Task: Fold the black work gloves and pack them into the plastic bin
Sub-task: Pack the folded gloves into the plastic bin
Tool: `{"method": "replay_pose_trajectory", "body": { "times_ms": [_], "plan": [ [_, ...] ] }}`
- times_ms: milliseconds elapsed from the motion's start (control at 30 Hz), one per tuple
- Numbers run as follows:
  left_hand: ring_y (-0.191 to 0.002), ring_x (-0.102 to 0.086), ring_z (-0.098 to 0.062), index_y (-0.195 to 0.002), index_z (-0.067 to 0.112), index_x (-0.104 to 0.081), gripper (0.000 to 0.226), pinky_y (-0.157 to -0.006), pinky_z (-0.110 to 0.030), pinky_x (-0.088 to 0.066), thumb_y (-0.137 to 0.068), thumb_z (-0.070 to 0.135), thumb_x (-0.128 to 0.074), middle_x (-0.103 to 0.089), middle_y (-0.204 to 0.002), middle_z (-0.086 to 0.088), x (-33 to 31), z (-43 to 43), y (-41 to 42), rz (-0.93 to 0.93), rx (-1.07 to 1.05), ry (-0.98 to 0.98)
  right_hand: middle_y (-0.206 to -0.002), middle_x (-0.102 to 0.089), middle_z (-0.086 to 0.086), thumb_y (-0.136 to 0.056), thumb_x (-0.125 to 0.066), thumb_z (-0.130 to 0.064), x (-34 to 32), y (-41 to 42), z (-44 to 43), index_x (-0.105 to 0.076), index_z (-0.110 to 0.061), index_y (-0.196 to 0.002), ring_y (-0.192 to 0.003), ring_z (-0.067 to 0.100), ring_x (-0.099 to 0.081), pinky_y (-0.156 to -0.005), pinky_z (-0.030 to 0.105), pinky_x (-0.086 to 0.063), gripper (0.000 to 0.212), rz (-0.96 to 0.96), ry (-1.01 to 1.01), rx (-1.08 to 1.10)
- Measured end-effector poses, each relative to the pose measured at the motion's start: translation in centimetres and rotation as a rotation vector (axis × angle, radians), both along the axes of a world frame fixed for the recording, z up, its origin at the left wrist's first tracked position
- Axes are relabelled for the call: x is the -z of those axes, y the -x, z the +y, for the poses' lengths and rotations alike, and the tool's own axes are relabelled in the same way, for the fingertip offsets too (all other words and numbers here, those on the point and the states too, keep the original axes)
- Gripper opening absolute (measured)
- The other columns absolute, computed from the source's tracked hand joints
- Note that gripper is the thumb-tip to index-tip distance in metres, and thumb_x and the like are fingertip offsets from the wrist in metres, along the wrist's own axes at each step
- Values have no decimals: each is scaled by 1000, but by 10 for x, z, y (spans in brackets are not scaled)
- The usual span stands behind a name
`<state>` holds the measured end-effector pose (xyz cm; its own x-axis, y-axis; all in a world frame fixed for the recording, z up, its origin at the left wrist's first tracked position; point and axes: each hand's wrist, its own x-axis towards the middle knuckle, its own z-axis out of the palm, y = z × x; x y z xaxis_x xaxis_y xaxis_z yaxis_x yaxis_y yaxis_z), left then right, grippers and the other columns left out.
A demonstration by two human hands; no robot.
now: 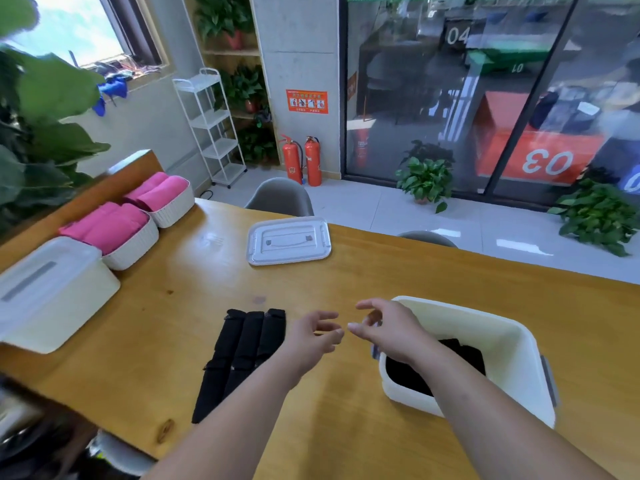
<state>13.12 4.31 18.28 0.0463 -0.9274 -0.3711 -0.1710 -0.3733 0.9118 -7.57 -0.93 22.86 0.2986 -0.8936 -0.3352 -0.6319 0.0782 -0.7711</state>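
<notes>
Black work gloves (239,355) lie flat in a row on the wooden table (207,278), left of my hands. The white plastic bin (509,344) stands at the right with folded black gloves (405,372) in its bottom, partly hidden by my right forearm. My left hand (313,336) hovers just right of the flat gloves, fingers apart and holding nothing. My right hand (384,323) floats over the bin's left rim, fingers loosely spread and holding nothing. The two hands nearly meet fingertip to fingertip.
The bin's white lid (287,240) lies at mid-table. Along the left edge stand a closed white box (52,292) and two white baskets of pink cloths (131,230). Grey chairs (280,199) sit behind the table's far edge.
</notes>
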Motion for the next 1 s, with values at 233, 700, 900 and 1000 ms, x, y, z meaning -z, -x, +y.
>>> {"method": "replay_pose_trajectory", "body": {
  "times_ms": [233, 700, 900, 1000],
  "plan": [
    [-100, -74, -7, -135, 37, -64, 41, -95, -38, -63, -97, 38, -76, -74, -114, 14, 22, 33, -63, -198, -91, -69, -102, -71, -13, -87, -81, -54, 23, -73, 1, -63, -37, -135, -86, 12, -70, -80, 37, -63, 54, 96, -14, -165],
    [-111, -64, -3, -140, 38, -60, 47, -93, -29, -54, -96, 43, -75, -67, -122, 18, 53, 34, -148, -406, -108, -145, -132, -69, 2, -94, -77, -50, 75, -165, -5, -55, -28, -149, -117, 22, -66, -101, 37, -54, 63, 346, -130, -340],
    [-113, -62, -5, -147, 36, -55, 55, -97, -26, -49, -96, 42, -75, -63, -135, 13, 66, 20, -160, -510, -53, -155, -147, -59, 1, -97, -72, -49, 97, -188, -14, -50, -32, -154, -133, 22, -59, -101, 32, -48, 63, 345, -155, -336],
    [-114, -61, -5, -150, 35, -53, 58, -95, -23, -46, -97, 40, -74, -62, -140, 12, 71, 14, -161, -518, -26, -150, -149, -59, 4, -101, -69, -42, 110, -197, -17, -45, -31, -157, -136, 21, -58, -102, 30, -47, 62, 281, -196, -300]
  ]
}}
